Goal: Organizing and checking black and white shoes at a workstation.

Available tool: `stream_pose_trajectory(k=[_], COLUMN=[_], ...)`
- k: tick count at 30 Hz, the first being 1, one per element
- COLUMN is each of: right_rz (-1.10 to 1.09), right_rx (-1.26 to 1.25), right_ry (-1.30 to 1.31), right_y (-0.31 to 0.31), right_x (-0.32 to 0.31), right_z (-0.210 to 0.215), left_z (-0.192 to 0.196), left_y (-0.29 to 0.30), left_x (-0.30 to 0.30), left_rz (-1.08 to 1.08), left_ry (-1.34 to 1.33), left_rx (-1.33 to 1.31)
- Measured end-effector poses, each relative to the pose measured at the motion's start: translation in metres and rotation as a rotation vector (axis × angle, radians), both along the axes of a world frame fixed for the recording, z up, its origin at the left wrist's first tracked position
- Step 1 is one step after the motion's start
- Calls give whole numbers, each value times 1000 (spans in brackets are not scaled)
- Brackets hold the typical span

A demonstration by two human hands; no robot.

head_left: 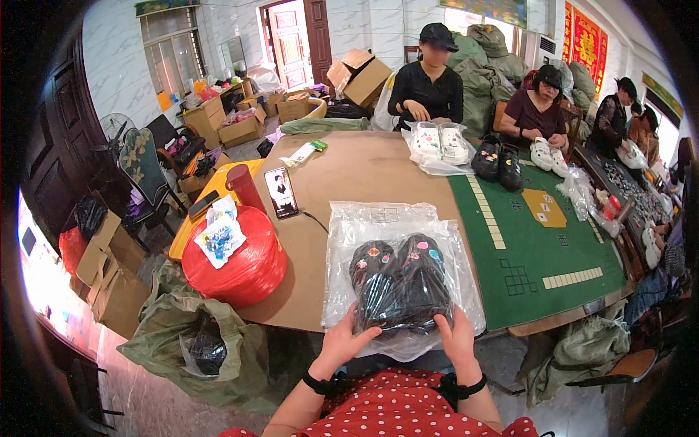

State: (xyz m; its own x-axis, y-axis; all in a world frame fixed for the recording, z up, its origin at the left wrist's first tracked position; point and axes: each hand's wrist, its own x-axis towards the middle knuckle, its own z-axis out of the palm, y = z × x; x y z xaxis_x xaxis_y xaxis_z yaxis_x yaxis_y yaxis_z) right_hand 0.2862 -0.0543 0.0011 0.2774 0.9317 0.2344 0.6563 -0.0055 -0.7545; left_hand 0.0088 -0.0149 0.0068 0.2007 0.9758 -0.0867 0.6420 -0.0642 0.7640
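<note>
A pair of black clogs (pixel 404 288) with colourful charms on top lies inside a clear plastic bag (pixel 349 312) at the near edge of the table. My left hand (pixel 344 338) grips the bagged pair at its lower left corner, thumb on top. On the lower right side, my right hand (pixel 459 336) holds the same bundle, its thumb also over the plastic. Fingers of both hands are partly hidden beneath. Flat clear bags (pixel 378 213) are spread under and behind the clogs.
Left of me stand a big red twine roll (pixel 237 266), a propped phone (pixel 281 192) and a red cup (pixel 244 188). An open green sack (pixel 167 342) is by the table's left side. Several people sit across and right, near white clogs (pixel 440 143) and black clogs (pixel 498 163).
</note>
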Motion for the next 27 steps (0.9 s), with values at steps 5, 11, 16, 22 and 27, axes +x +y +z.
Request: stream_pose_trajectory(k=[5, 11, 16, 22, 27], right_rz=[9, 12, 10, 8, 6], right_rx=[-18, -14, -2, -13, -4], right_ry=[1, -12, -17, -25, -25], right_y=[-1, 0, 0, 0, 0], right_x=[0, 1, 0, 1, 1], right_z=[3, 0, 0, -2, -2], left_z=[-1, -1, -2, -6, -1], left_y=[0, 1, 1, 1, 1], left_x=[0, 0, 0, -1, 0], left_rz=[4, -1, -1, 0, -1], left_ry=[-16, -13, -15, -27, -5], left_rx=[20, 12, 11, 26, 15])
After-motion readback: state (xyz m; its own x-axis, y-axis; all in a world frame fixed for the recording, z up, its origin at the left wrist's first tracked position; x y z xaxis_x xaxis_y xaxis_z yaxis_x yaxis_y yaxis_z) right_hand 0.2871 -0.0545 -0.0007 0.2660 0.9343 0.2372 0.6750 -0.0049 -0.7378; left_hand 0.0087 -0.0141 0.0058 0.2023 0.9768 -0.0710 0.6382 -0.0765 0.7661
